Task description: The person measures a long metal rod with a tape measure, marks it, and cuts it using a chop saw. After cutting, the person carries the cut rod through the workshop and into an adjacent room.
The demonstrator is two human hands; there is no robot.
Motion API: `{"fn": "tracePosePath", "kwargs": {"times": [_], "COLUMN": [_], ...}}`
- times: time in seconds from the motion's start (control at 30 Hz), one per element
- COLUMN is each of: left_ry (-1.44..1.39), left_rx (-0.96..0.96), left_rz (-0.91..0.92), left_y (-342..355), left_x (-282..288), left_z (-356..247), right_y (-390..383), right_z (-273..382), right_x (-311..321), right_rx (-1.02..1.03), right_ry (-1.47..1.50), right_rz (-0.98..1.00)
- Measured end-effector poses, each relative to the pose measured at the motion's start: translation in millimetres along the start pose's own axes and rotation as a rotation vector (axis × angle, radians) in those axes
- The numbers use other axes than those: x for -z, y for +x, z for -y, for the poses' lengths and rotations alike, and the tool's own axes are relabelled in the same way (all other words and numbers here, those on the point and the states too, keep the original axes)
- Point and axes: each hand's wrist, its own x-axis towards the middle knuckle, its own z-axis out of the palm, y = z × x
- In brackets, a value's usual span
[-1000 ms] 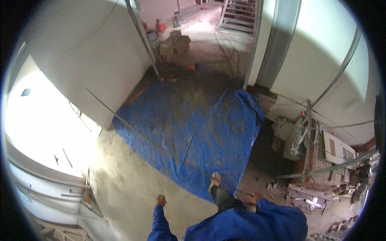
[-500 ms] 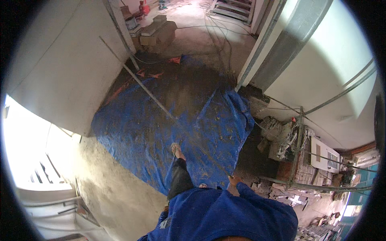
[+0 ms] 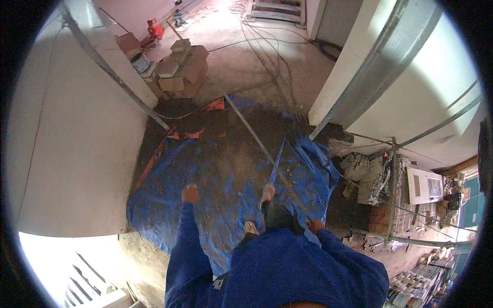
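My right hand [image 3: 315, 226] is closed around the near end of a long, thin, straight pole [image 3: 251, 132]. From there the pole slants forward and to the left, its far end near the back edge of a blue tarpaulin [image 3: 159, 205]. My left hand [image 3: 190, 194] reaches out over the tarp, apart from the pole; its fingers are too small and blurred to read. Dark dirt covers much of the sheet, and orange-red patches show along its far left side. My feet, in light footwear, stand on the tarp.
Cardboard boxes [image 3: 182, 69] sit beyond the tarp, by the left wall [image 3: 82, 154]. Cables [image 3: 267, 61] trail across the far floor. A grey metal pole [image 3: 354, 77] leans by the right wall. Farther right stand scaffold tubes [image 3: 394, 190] and a white cabinet door [image 3: 425, 186].
My left arm has come out forward over the tarp. The pole's far end has swung to the right while my right hand keeps hold of it. My feet and view have shifted.
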Motion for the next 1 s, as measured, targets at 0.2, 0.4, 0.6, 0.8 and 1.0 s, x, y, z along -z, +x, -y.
{"fn": "tracePosePath", "kwargs": {"times": [0.2, 0.4, 0.6, 0.8, 1.0], "left_ry": [-0.015, 0.286, 0.056, 0.029, 0.667], "left_rx": [-0.079, 0.185, 0.527, 0.654, 0.081], "left_rz": [0.072, 0.409, 0.444, 0.480, 0.616], "left_y": [150, 157, 170, 302, 603], "left_x": [-47, -119, -153, -164, -86], "left_z": [-119, -116, -118, -145, -259], "right_y": [159, 292, 417, 564, 670], "right_z": [43, 132, 231, 310, 364], "right_x": [47, 179, 309, 362, 426], "right_rx": [0.070, 0.018, 0.161, -0.028, -0.152], "right_ry": [0.033, 0.168, 0.117, 0.273, 0.226], "right_rz": [-0.016, -0.067, -0.074, -0.036, -0.020]}}
